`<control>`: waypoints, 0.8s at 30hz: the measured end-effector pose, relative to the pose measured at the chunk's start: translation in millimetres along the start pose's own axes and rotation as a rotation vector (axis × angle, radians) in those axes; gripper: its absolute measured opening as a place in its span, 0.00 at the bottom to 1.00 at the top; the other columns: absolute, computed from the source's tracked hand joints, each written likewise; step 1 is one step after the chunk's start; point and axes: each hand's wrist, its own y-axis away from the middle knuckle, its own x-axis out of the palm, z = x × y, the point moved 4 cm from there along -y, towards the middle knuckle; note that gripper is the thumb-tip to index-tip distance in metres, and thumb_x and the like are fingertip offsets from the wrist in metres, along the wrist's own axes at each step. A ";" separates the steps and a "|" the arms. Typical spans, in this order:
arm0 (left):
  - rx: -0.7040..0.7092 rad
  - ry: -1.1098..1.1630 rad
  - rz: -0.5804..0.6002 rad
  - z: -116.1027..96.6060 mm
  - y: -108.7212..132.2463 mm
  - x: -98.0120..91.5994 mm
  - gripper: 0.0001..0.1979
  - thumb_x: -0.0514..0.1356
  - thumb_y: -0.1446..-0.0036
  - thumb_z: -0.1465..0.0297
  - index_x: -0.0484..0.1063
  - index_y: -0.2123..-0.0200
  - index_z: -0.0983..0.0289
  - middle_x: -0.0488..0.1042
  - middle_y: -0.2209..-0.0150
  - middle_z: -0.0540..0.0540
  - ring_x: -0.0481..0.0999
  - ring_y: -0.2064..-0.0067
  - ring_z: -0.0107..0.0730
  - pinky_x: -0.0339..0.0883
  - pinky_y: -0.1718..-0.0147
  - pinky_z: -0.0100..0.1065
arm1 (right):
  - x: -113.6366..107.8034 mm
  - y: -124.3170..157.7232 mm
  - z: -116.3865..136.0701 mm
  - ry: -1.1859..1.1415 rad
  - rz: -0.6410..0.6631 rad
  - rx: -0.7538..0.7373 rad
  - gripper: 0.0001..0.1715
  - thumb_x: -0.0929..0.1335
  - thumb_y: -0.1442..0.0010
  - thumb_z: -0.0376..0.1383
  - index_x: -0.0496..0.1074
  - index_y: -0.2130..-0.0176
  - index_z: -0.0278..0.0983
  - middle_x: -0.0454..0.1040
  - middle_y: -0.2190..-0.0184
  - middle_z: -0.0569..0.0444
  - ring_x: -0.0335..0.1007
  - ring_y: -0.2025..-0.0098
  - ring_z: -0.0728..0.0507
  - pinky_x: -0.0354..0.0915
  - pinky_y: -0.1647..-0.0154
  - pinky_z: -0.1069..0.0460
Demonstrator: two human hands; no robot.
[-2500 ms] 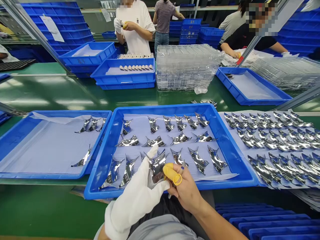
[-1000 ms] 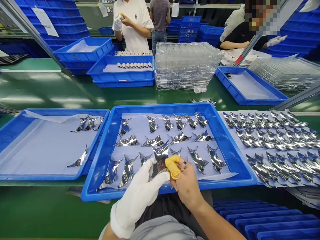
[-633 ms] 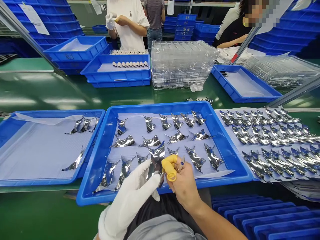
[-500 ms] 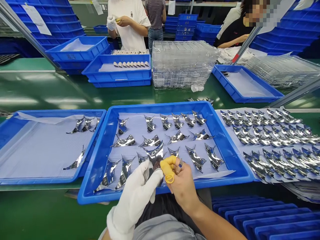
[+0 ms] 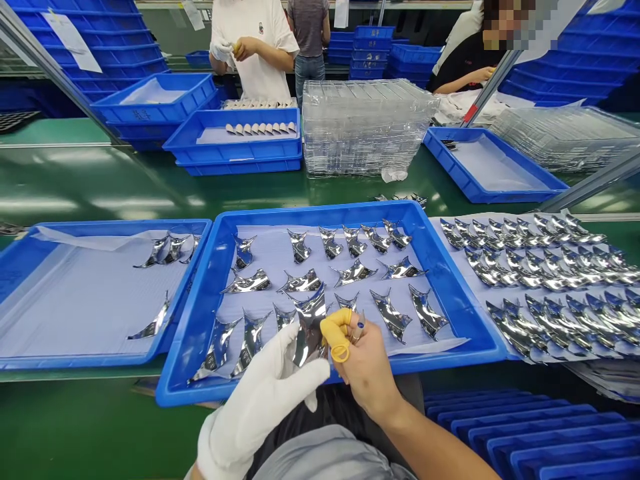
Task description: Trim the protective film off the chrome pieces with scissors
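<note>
My left hand [image 5: 270, 393], in a white glove, grips a shiny chrome curved part [image 5: 309, 325] from below over the near edge of the middle blue tray [image 5: 440, 273]. My right hand [image 5: 365, 363] is bare, with a yellow finger cot on the thumb pressed against the same part's right edge; a thin blue-tipped tool sticks out between its fingers. Several more chrome parts [image 5: 353, 273] lie in rows on the white liner of that tray.
A left blue tray [image 5: 30, 260] holds a few chrome parts. Rows of parts [image 5: 545, 280] lie on a sheet at right. Behind are clear plastic trays [image 5: 367, 123], more blue bins [image 5: 235, 153], and other people working. Stacked blue trays [image 5: 550, 440] sit at lower right.
Both hands have stayed on the chrome part, turning and tilting it slightly while lifting it a little toward the tray. The view has shifted slightly.
</note>
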 end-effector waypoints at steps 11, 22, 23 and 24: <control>0.023 0.077 -0.181 13.0 -3.7 -2.0 0.18 0.57 0.36 0.53 0.68 0.64 0.63 0.64 0.78 0.44 0.60 0.86 0.17 0.51 0.86 0.25 | 1.6 2.0 -2.3 -0.053 0.175 0.031 0.20 0.69 0.39 0.48 0.64 0.75 0.38 0.54 0.92 0.68 0.39 0.88 0.55 0.42 0.82 0.55; 0.113 -0.092 -0.387 7.4 -7.0 -11.5 0.23 0.68 0.48 0.57 0.71 0.53 0.61 0.78 0.55 0.56 0.77 0.55 0.42 0.72 0.55 0.39 | 5.3 6.7 -0.2 0.030 0.270 -0.010 0.18 0.66 0.39 0.43 0.60 0.76 0.40 0.54 0.89 0.67 0.42 0.85 0.54 0.45 0.80 0.54; 0.124 -0.151 -0.413 5.3 -7.8 -12.6 0.22 0.68 0.49 0.57 0.71 0.54 0.62 0.78 0.55 0.56 0.77 0.53 0.43 0.71 0.52 0.41 | 6.4 6.9 -0.2 0.044 0.298 -0.014 0.16 0.65 0.39 0.41 0.60 0.75 0.40 0.54 0.89 0.67 0.43 0.85 0.53 0.45 0.80 0.54; 0.131 -0.200 -0.434 3.4 -8.6 -13.3 0.21 0.68 0.49 0.57 0.72 0.57 0.62 0.79 0.57 0.56 0.77 0.54 0.44 0.71 0.52 0.42 | 7.2 7.2 -0.6 0.057 0.330 -0.019 0.14 0.64 0.39 0.40 0.61 0.75 0.40 0.55 0.89 0.67 0.43 0.85 0.53 0.46 0.80 0.54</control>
